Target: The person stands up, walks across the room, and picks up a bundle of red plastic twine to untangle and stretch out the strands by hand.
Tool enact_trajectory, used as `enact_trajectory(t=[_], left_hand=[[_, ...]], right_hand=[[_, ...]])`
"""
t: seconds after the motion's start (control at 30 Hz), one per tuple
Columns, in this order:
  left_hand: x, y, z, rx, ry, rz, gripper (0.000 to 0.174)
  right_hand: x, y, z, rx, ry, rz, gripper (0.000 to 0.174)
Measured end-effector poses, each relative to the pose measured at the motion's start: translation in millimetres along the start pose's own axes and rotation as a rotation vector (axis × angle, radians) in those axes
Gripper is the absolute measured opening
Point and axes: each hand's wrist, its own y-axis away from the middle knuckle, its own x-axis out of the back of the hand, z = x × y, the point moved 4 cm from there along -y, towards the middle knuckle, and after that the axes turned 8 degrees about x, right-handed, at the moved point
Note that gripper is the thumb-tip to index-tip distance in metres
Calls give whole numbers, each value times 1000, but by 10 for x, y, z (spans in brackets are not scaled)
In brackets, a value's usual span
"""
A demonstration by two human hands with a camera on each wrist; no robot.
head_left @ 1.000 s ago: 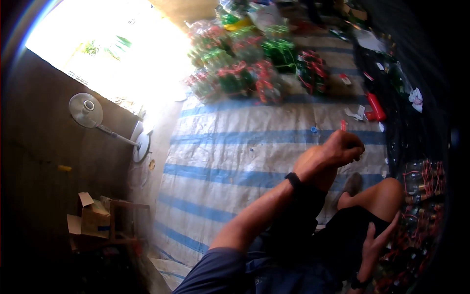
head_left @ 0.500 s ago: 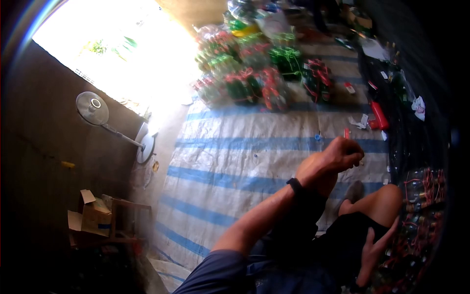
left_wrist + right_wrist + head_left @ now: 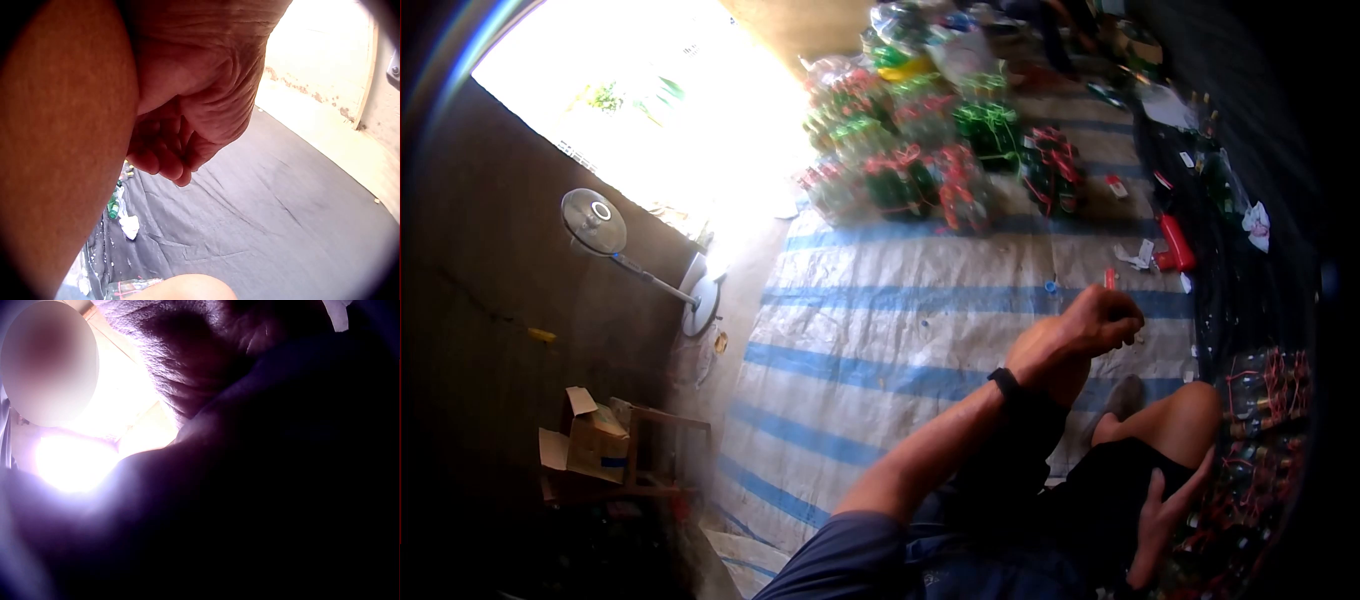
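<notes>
My left hand hangs over the raised left knee, its wrist strap showing. In the left wrist view its fingers droop in a loose curl with nothing in them. My right hand rests against the right thigh by the hem of the dark shorts, thumb spread from the fingers. The right wrist view is mostly dark, with part of the palm at the top. Beyond the left hand, a small red object and a blue cap lie on the striped sheet.
Bundles of bottles tied with red and green string stand at the back. More tied bottles lie along the right. A red bottle lies by the dark cloth. At left are a standing fan and a cardboard box.
The head view has shifted slightly, so the room appears a little lower and further right. Both hands keep their places on the legs.
</notes>
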Motion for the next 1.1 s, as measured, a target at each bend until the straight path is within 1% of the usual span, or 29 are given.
enact_trajectory(t=[0.13,0.3,0.57,0.67,1.1], left_hand=[[10,27,26,-15,-36,20,25],[-4,14,-6,10,11,15,24],[2,-141,-243,-20,45,-13,22],[1,-121,-217,-20,55,-14,22],[1,-115,-218,-36,52,-19,25]], right_hand=[[3,14,13,-5,7,-5,80],[5,2,-2,-26,17,-11,80],[-10,14,30,-4,39,-10,80],[-18,11,27,4,-2,3,80],[-9,16,22,9,21,2,80]])
